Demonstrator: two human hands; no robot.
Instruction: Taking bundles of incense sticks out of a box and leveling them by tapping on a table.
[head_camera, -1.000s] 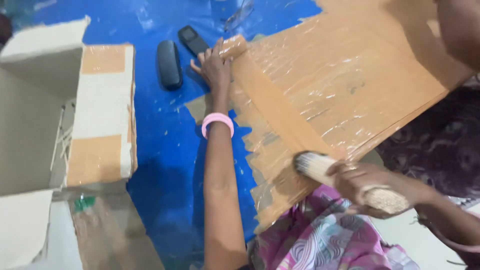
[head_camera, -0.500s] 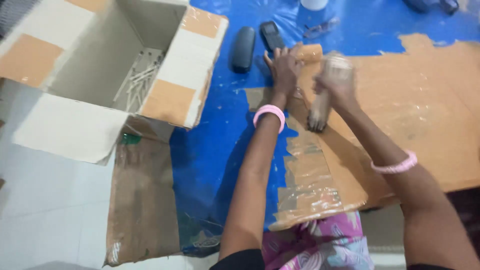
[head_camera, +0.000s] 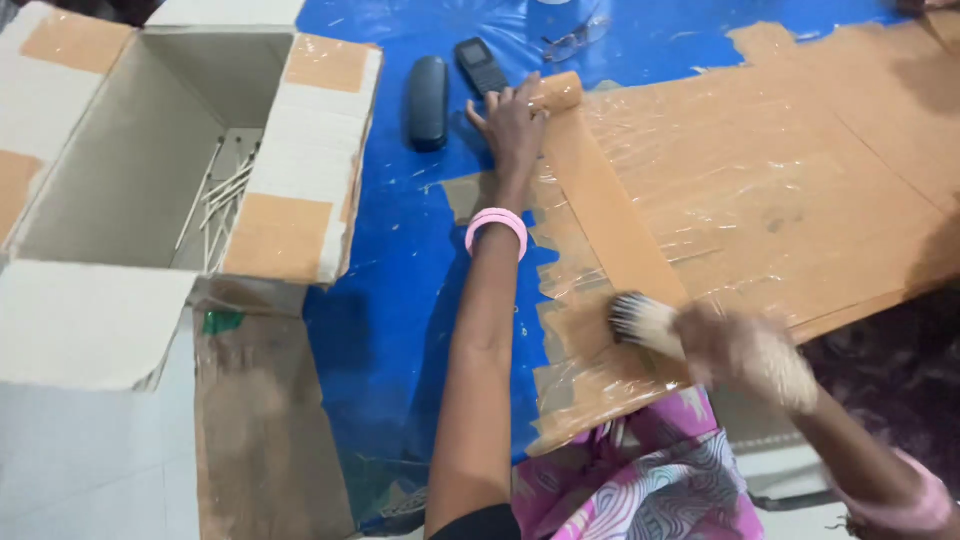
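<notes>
On the blue surface (head_camera: 400, 300), a big cardboard sheet (head_camera: 800, 180) covered in clear glossy film, lying flat, near edge hanging toward the lap. Left hand (head_camera: 512, 122) flat on the sheet's far left corner, fingers (head_camera: 500, 100) spread wide, palm down, pinning the spot just beside a short rolled cardboard tube end (head_camera: 557, 90); holding nothing, just pressing. Pink bangle (head_camera: 497, 226) on that wrist. Right hand (head_camera: 745, 350) blurred, closed around a bundle of thin pale sticks (head_camera: 645, 322); bundle tip pokes out left of the fist, touching or just above the sheet near its front edge, cannot tell which through the blur. Bundle well apart from the left fingers, at opposite ends of a raised cardboard strip (head_camera: 610, 215) running diagonally between the two hands. Beyond the left hand, on the blue: dark oblong case (head_camera: 427, 100) and a small keypad phone (head_camera: 480, 65) side by side, close but apart; eyeglasses (head_camera: 575, 40) further back. Left of all that, an open white-and-brown carton (head_camera: 310, 170), flaps out, loose thin sticks (head_camera: 220, 195) lying in its bottom. Patterned pink-purple fabric (head_camera: 650, 480) at the near edge under the sheet. Brown board (head_camera: 260, 430) on the floor below the carton.
</notes>
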